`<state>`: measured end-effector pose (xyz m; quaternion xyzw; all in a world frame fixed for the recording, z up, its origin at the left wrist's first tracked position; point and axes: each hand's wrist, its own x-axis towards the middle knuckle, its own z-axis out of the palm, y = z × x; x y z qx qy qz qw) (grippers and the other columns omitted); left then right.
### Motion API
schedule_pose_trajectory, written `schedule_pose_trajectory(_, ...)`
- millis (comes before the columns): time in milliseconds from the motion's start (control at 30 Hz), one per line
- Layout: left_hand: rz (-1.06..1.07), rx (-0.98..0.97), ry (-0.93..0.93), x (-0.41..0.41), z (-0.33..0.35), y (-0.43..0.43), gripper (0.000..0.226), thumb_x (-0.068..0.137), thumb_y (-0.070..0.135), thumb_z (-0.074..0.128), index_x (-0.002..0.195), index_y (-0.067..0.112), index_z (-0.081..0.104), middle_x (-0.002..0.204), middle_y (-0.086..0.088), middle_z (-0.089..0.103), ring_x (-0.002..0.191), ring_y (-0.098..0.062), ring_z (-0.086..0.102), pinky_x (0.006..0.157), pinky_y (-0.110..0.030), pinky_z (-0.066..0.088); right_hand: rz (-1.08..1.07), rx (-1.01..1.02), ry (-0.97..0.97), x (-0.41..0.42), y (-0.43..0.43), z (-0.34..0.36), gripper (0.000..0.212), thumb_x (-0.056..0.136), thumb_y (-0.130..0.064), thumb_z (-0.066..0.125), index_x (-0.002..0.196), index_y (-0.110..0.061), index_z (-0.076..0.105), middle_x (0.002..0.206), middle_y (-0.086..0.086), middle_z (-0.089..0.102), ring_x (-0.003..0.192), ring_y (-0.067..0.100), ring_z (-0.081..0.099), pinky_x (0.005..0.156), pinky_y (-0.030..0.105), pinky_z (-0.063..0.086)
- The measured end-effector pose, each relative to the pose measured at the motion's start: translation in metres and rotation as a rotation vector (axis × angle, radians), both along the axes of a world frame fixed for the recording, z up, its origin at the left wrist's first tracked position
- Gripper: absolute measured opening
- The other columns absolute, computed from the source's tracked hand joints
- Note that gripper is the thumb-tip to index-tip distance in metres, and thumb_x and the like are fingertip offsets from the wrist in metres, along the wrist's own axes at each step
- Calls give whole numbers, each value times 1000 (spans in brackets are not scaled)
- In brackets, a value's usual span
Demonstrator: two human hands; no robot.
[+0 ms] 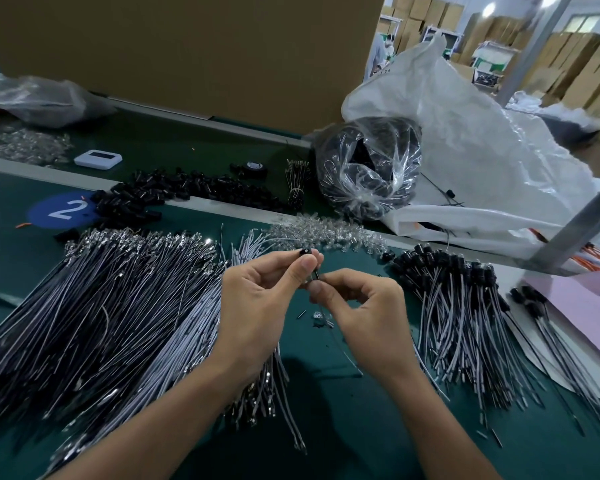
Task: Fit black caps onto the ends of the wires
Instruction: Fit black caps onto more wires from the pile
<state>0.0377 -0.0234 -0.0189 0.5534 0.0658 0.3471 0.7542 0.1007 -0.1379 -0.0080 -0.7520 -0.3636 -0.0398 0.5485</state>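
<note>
At the frame's centre the left hand [267, 299] is pinching a black cap [305, 252] at its fingertips. The right hand [368, 317] is pinching a thin wire [347, 355] just beside it. Bare green table [343, 427] is lying open beneath them. Uncapped wires [101, 306] are crowding its left edge, capped wires [465, 313] its right. Loose caps [174, 192] are sitting upper left.

Black cap [306, 252] pinched midair between piled wires [101, 299].

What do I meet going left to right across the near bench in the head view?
Bare wires → left hand with cap → right hand → capped wires → pink sheet.
</note>
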Motion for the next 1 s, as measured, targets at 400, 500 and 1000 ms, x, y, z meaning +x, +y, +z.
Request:
schedule_pose_trajectory(400,-3,45,-63,-2,1,-8,16,78,26,72,89,18,79,87,-1,78,85,-17,75,76,-21,57,72,119,22,-5,3,-4,12,86,-15,70,79,-6,72,70,6,69,68,27,65,66,42,55)
schedule_pose_trajectory(500,25,47,-57,-1,1,-5,20,79,25,70,92,13,77,87,-1,77,84,-16,74,74,-19,56,114,185,159,-6,3,-3,5,86,-14,72,83,-10,73,71,3,71,63,17,65,59,34,55)
schedule_pose_trajectory(1000,30,59,-49,-1,-3,-10,16,80,27,70,91,17,77,86,0,77,79,-15,74,68,-20,57,164,309,284,-10,6,-10,11,91,-2,63,83,-4,71,67,-5,68,60,4,59,59,15,47)
